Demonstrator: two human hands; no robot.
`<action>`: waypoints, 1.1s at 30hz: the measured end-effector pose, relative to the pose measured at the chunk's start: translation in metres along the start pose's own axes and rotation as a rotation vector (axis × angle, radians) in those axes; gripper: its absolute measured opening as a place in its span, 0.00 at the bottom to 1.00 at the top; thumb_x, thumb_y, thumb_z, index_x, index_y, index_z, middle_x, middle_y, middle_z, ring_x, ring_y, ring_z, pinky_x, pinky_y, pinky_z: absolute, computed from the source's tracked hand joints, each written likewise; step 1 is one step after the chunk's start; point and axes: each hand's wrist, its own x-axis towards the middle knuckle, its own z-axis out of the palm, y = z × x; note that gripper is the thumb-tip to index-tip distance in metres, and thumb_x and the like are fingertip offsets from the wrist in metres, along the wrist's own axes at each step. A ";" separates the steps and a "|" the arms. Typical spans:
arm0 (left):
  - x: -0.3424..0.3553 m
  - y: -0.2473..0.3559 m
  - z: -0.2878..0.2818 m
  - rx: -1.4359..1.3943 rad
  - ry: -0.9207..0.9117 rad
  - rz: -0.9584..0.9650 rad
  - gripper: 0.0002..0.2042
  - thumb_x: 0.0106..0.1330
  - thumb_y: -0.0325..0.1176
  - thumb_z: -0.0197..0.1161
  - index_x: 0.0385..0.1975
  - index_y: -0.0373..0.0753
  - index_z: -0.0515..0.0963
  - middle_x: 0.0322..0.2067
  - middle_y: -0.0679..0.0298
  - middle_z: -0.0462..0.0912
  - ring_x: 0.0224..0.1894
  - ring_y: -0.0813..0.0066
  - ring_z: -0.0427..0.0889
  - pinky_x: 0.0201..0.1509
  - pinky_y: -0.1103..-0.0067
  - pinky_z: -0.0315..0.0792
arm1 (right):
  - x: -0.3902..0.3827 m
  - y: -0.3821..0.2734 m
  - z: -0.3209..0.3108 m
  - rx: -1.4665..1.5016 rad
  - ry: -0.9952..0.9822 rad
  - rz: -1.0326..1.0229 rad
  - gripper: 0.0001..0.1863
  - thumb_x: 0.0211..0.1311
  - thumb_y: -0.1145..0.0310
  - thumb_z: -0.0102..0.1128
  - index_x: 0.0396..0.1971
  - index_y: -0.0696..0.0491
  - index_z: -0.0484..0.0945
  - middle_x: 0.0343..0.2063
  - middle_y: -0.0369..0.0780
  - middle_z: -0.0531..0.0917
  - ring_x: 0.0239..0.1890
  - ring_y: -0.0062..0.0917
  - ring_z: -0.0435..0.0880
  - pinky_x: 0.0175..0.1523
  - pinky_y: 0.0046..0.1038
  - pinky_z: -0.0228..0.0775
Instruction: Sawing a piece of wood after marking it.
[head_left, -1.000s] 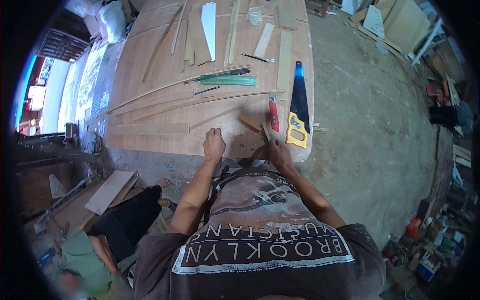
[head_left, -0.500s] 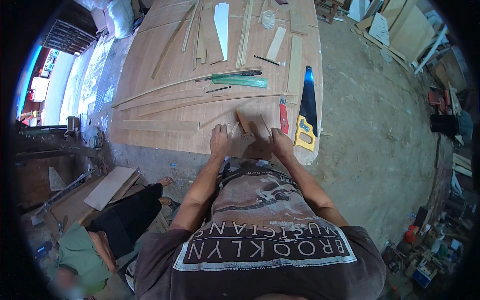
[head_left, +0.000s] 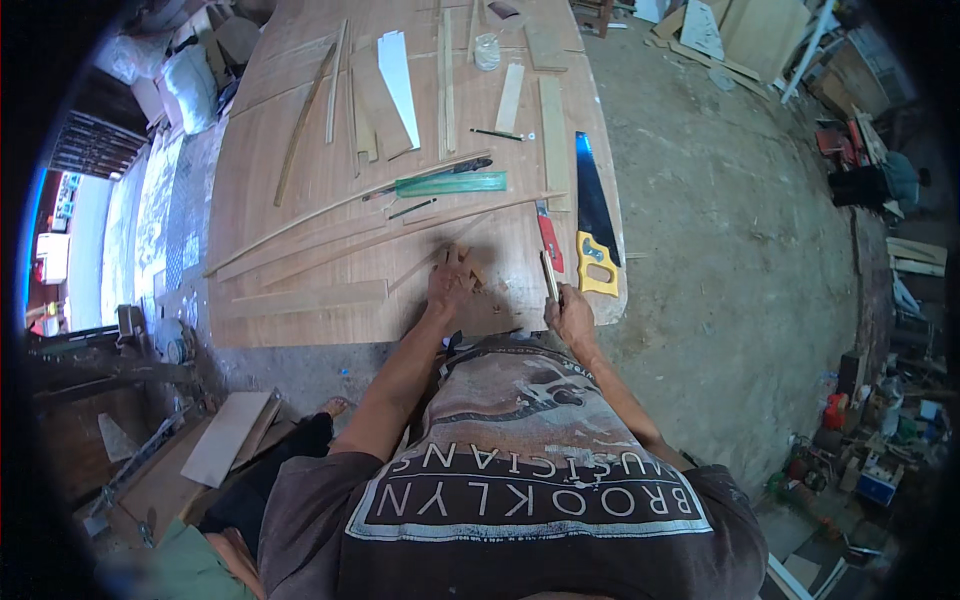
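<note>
My right hand [head_left: 570, 316] is closed round a thin wooden strip [head_left: 548, 275] that points away from me, dark along one side. Left of it, my left hand [head_left: 449, 288] bends its fingers round small wood pieces [head_left: 466, 264] near the table's front edge; its own shadow partly hides them. Just beyond the right hand lies a red-handled cutter [head_left: 549, 240]. Beside that is a handsaw [head_left: 598, 225] with a yellow handle and dark blade. A flat wooden slat [head_left: 310, 297] lies left of my left hand.
Across the wooden table [head_left: 250, 180] lie several long strips, a green translucent piece [head_left: 450, 183], a white tapered board [head_left: 396, 80], pencils and a clear jar [head_left: 487, 52]. Boards [head_left: 230, 437] and a person in a green top [head_left: 205, 565] are at lower left. Clutter lines the right side.
My right hand has turned and now holds the thin strip pointing forward. My left hand has moved onto the small wood pieces. The whole view has shifted somewhat.
</note>
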 end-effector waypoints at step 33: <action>-0.090 0.039 -0.110 0.643 0.184 -0.645 0.49 0.52 0.49 0.69 0.71 0.51 0.45 0.73 0.57 0.30 0.72 0.42 0.31 0.66 0.40 0.48 | 0.073 -0.014 0.051 -0.291 -0.243 -0.227 0.11 0.60 0.66 0.51 0.39 0.56 0.73 0.35 0.53 0.80 0.37 0.49 0.81 0.40 0.46 0.74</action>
